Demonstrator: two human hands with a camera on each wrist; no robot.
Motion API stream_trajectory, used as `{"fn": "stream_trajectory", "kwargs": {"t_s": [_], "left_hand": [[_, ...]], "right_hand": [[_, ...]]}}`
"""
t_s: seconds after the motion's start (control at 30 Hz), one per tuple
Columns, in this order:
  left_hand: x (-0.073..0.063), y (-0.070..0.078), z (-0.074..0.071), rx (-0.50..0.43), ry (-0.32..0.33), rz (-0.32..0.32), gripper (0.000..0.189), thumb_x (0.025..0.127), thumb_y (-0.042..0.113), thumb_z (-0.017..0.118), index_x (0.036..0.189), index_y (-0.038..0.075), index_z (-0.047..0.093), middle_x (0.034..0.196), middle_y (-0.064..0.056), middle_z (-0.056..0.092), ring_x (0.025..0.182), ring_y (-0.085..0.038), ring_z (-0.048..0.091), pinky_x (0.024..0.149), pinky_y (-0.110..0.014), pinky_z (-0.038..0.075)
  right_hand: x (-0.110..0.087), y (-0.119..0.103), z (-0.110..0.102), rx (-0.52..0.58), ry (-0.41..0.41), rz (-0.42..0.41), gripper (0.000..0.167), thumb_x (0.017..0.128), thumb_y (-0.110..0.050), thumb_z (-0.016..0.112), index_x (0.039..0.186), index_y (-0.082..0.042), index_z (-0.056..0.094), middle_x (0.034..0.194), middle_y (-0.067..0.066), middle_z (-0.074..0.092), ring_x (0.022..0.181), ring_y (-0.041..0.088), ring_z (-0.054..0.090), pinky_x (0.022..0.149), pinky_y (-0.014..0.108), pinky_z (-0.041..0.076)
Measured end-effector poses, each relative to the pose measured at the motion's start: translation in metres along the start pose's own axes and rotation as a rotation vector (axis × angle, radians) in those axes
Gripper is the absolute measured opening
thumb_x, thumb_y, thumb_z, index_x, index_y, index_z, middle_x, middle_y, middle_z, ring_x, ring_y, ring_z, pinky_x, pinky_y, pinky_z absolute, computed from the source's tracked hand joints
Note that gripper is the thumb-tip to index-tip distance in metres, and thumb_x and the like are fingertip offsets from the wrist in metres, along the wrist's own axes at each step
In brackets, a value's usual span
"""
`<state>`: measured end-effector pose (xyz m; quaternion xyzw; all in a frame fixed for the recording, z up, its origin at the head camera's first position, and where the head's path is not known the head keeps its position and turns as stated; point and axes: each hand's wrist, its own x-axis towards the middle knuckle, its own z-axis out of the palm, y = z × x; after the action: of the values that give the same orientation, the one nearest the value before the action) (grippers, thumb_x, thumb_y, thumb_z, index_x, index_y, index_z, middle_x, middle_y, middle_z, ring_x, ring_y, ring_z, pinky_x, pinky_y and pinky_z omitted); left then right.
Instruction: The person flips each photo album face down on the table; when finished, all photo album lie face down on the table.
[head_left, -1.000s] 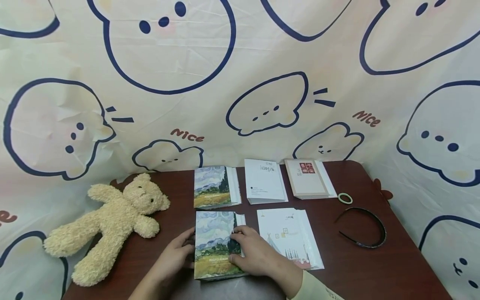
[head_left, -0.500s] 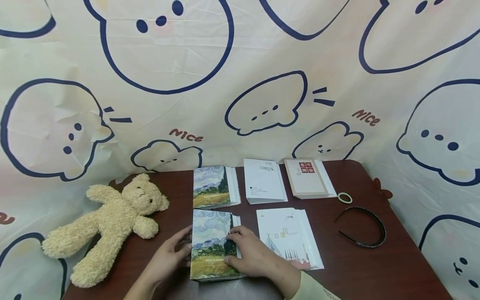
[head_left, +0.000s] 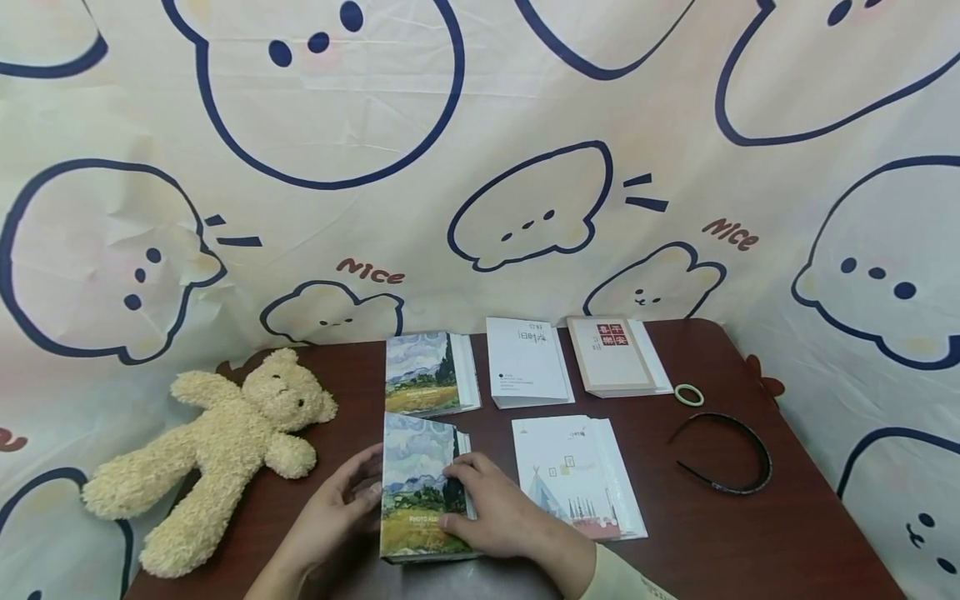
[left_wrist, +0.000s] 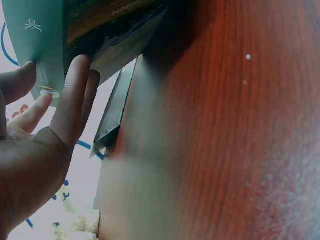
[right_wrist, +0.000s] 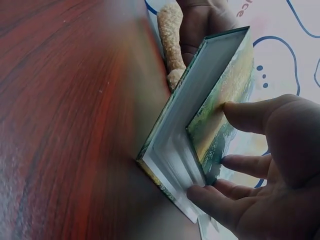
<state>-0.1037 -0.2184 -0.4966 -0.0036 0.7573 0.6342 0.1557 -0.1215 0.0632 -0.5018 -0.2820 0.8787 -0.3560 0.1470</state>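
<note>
A photo album (head_left: 423,483) with a painted landscape cover stands at the near middle of the table, its title facing up in the head view. My left hand (head_left: 337,508) holds it at the spine side. In the left wrist view the left thumb lies on the green spine (left_wrist: 42,45) and the fingers reach to the adjoining cover. My right hand (head_left: 495,508) holds the other side, thumb and fingertips on the front cover near its edge. The right wrist view shows white pages (right_wrist: 170,150) between the covers.
A matching landscape album (head_left: 422,375) lies just behind. White albums (head_left: 525,367) (head_left: 566,475) and a beige one (head_left: 615,358) lie to the right. Beyond them are a pale green ring (head_left: 689,395) and a black headband (head_left: 765,454). A plush bear (head_left: 232,450) lies at the left.
Both hands have shifted the photo album slightly left, and its far edge now sits closer to the album behind. The other things have stayed in place.
</note>
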Motion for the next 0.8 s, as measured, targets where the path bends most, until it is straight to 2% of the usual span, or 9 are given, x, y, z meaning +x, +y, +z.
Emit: {"fn": "stream_trajectory", "kwargs": {"t_s": [0.2, 0.33, 0.47, 0.63, 0.8], "left_hand": [[-0.001, 0.004, 0.001, -0.032, -0.015, 0.037, 0.063, 0.104, 0.009, 0.062, 0.160, 0.011, 0.033, 0.152, -0.025, 0.043, 0.141, -0.040, 0.042, 0.099, -0.028, 0.051], [-0.002, 0.007, 0.003, -0.040, -0.005, 0.038, 0.062, 0.103, 0.011, 0.064, 0.159, 0.013, 0.036, 0.149, -0.023, 0.045, 0.136, -0.039, 0.047, 0.095, -0.030, 0.054], [-0.004, 0.011, 0.004, -0.071, -0.019, 0.031, 0.063, 0.104, 0.012, 0.064, 0.159, 0.014, 0.034, 0.149, -0.025, 0.041, 0.131, -0.040, 0.052, 0.090, -0.040, 0.058], [-0.004, 0.013, 0.005, -0.049, 0.001, 0.058, 0.061, 0.103, 0.012, 0.064, 0.158, 0.014, 0.036, 0.146, -0.023, 0.044, 0.131, -0.036, 0.051, 0.094, -0.034, 0.055], [-0.004, 0.015, 0.005, -0.020, 0.025, 0.078, 0.062, 0.103, 0.012, 0.065, 0.158, 0.015, 0.037, 0.143, -0.019, 0.045, 0.130, -0.028, 0.048, 0.096, -0.028, 0.052]], "right_hand": [[0.001, -0.005, 0.002, 0.017, 0.005, 0.020, 0.066, 0.100, -0.054, 0.064, 0.156, -0.025, 0.045, 0.153, 0.005, 0.044, 0.134, 0.025, 0.053, 0.107, 0.049, 0.048], [0.001, -0.007, 0.005, 0.027, 0.017, 0.022, 0.068, 0.099, -0.054, 0.065, 0.157, -0.024, 0.045, 0.153, 0.006, 0.044, 0.133, 0.027, 0.054, 0.108, 0.048, 0.048], [0.003, -0.007, 0.006, 0.060, 0.008, 0.021, 0.068, 0.099, -0.054, 0.064, 0.157, -0.024, 0.045, 0.154, 0.004, 0.043, 0.130, 0.023, 0.055, 0.107, 0.045, 0.049], [0.004, -0.008, 0.005, 0.093, -0.003, 0.002, 0.067, 0.100, -0.053, 0.064, 0.157, -0.024, 0.045, 0.155, 0.003, 0.043, 0.122, 0.017, 0.059, 0.102, 0.039, 0.051], [0.004, -0.009, 0.007, 0.156, -0.013, -0.004, 0.066, 0.101, -0.049, 0.065, 0.158, -0.025, 0.043, 0.157, 0.002, 0.042, 0.116, 0.017, 0.065, 0.101, 0.035, 0.052]]}}
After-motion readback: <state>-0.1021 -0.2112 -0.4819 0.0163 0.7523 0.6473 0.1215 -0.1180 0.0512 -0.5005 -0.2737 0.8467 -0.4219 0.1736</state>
